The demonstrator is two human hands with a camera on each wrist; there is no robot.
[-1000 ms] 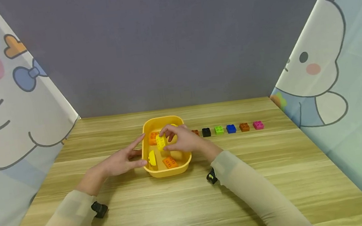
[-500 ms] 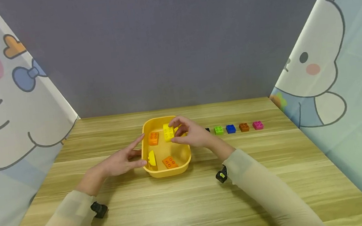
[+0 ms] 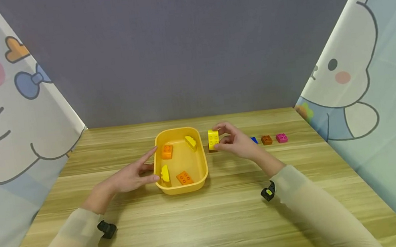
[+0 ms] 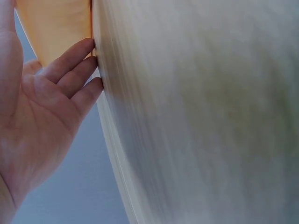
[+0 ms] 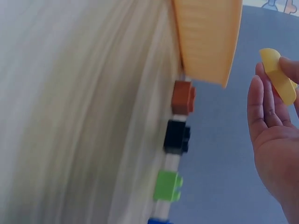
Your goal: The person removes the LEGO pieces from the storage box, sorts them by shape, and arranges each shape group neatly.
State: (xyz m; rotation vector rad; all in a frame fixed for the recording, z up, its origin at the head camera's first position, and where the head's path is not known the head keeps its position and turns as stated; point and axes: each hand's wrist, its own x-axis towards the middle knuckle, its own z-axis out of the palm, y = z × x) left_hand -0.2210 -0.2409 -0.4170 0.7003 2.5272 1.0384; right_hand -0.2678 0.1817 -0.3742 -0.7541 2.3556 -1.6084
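My right hand [image 3: 234, 140] pinches a yellow toy building brick [image 3: 213, 139] between thumb and fingers, raised just right of the yellow tray [image 3: 206, 171]. In the right wrist view that brick [image 5: 278, 76] shows a smooth curved side. My left hand [image 3: 131, 176] lies against the tray's left wall with fingers spread, thumb at the near rim; in the left wrist view its fingers [image 4: 74, 70] are extended beside the wall. Inside the tray are two orange bricks, one at the back left [image 3: 167, 151] and another orange brick [image 3: 184, 178] nearer, plus two curved yellow bricks [image 3: 190, 142].
Right of the tray runs a row of small bricks: brown [image 5: 182, 98], black [image 5: 175, 136], green [image 5: 166, 185], blue [image 3: 254, 140], another brown brick [image 3: 266, 140] and a pink brick [image 3: 282, 138]. My right hand hides part of this row in the head view. A grey panel [image 3: 183, 52] stands behind the table.
My right hand has lifted the yellow brick out of the tray and carried it right, past the tray's right rim. The left hand has stayed at the tray's left side.
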